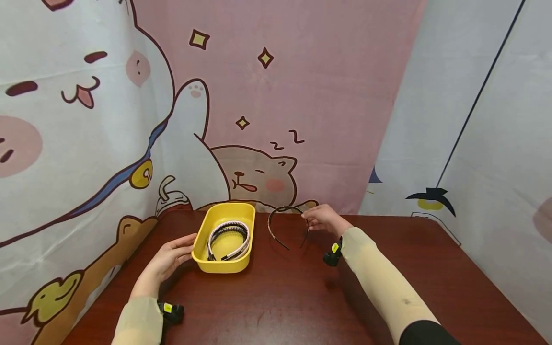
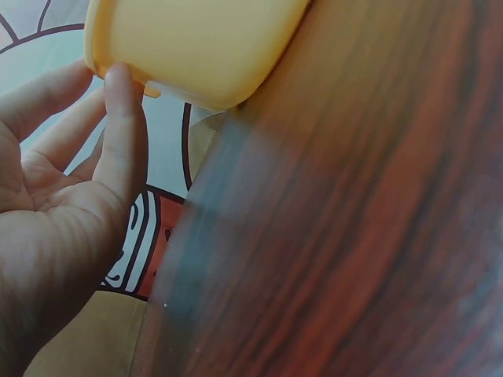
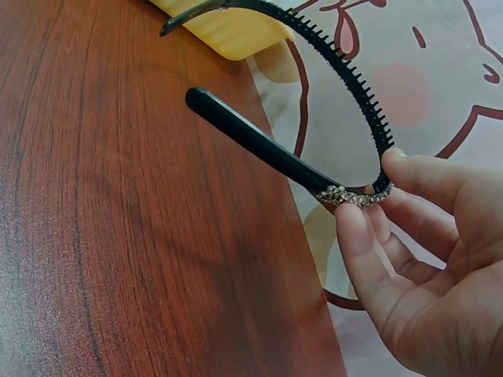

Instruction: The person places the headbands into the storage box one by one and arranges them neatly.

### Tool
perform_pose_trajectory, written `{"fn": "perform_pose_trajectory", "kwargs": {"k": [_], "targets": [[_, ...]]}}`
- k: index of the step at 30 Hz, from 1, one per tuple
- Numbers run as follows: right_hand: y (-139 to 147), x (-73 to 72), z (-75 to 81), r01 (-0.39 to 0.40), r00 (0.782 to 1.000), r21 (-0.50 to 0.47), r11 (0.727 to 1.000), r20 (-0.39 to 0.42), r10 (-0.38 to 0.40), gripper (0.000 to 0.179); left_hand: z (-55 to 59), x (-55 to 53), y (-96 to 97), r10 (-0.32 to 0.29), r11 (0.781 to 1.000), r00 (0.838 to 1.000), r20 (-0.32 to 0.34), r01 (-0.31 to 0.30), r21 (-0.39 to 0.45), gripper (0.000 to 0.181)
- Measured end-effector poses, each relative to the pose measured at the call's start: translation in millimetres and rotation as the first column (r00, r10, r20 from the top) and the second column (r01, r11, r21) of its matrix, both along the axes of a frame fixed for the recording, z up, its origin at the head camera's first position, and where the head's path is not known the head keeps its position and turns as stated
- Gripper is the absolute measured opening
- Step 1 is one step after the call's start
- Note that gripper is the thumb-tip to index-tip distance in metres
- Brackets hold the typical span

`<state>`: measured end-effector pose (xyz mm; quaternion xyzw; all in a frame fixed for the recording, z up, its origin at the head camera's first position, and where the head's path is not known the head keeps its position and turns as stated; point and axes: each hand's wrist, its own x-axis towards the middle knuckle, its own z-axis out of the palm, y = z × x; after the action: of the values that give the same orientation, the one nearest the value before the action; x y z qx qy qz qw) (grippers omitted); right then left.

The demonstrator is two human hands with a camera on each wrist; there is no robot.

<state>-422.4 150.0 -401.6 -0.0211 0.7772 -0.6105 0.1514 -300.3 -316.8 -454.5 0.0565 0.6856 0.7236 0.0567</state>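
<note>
My right hand (image 1: 323, 219) pinches a thin black headband (image 3: 259, 143) between thumb and fingertips. The right wrist view shows comb teeth along the band's inner side and a glittery stone trim near the fingers. In the head view the headband's two ends point down, above the table, to the right of a yellow plastic tub (image 1: 221, 267). Inside the tub lie headbands (image 1: 247, 231), one pale and one dark with a coiled or toothed texture; their exact number is hard to tell. My left hand (image 1: 168, 256) touches the tub's left rim with fairly straight fingers.
The reddish-brown wooden table (image 1: 276, 306) carries the tub near its back edge. Behind it hangs a pink and white cartoon-printed cloth (image 1: 327, 96), which also covers both sides. Black wrist cameras (image 1: 332, 256) sit on both forearms.
</note>
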Motion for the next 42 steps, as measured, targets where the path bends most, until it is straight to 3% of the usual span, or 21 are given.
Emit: {"fn": "perform_pose_trajectory", "kwargs": {"k": [13, 30, 42], "targets": [[-12.0, 4.9, -0.9, 0.009, 1.000, 0.028, 1.000, -0.011, -0.008, 0.034, -6.7, 3.2, -1.4, 0.049, 0.999, 0.999, 0.015, -0.049, -0.021, 0.056], [-24.3, -0.3, 1.8, 0.013, 1.000, 0.015, 1.000, -0.013, -0.013, 0.029, -2.0, -3.7, 1.3, 0.021, 1.000, 1.000, 0.002, -0.021, -0.021, 0.058], [-31.4, 2.7, 13.1, 0.002, 0.999, 0.013, 1.000, -0.033, -0.001, 0.029, 0.3, 0.1, 0.4, 0.006, 1.000, 1.000, -0.001, -0.006, -0.008, 0.060]]}}
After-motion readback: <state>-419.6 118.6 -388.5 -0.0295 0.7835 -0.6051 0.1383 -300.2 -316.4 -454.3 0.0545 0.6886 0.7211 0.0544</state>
